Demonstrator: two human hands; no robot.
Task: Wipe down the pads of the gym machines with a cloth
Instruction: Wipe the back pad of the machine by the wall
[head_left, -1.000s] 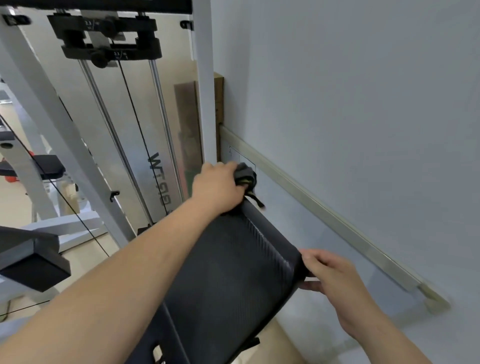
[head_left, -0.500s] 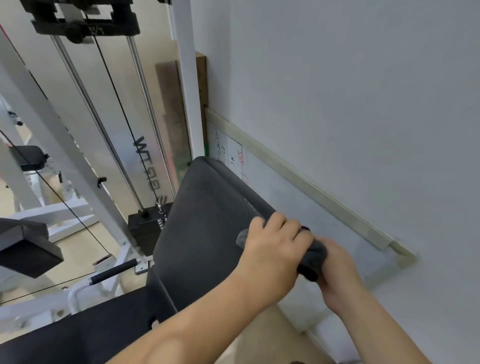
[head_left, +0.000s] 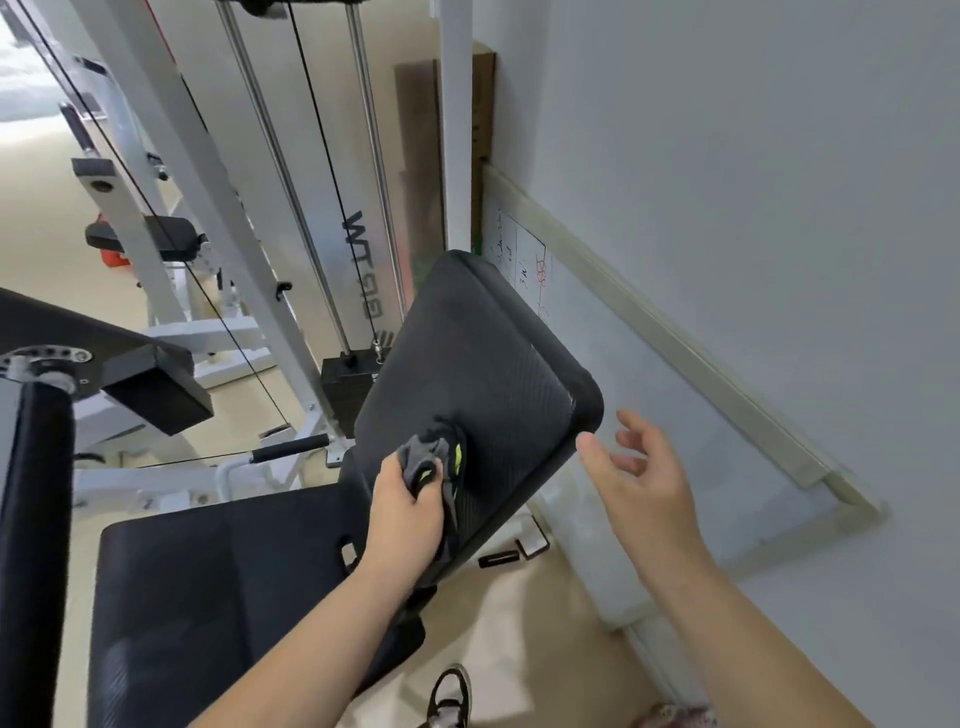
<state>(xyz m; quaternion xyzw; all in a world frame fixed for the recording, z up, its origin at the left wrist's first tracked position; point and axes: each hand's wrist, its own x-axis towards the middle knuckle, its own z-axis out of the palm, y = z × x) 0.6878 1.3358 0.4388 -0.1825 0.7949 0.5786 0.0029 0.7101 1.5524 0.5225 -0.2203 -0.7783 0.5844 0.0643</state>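
The left hand (head_left: 410, 512) gripped a bunched grey cloth (head_left: 427, 457) flecked with yellow-green. Its fingers were curled round the cloth and pressed it against the back pad (head_left: 483, 364) low down, near the pad's bottom edge and toward its left side. The right hand (head_left: 647, 475) hung spread and loose just off the pad's lower right corner, and appeared to touch nothing.

The wiping of this back pad looked to be underway rather than finished. No damp streak or sheen showed on the dark surface, so it could not be told which parts the cloth had covered. The upper half and the top edge lay well apart from the cloth.

The seat pad (head_left: 223, 587) adjoined the back pad's bottom edge, directly under the left forearm. A roller pad (head_left: 31, 519) stood at the far left, and a small pad (head_left: 156, 236) sat on another machine beyond the white frame (head_left: 208, 171). None of these gave any sign of having been wiped or not. On that showing, much of the task probably remained: the rest of this back pad, then the seat and the other pads.
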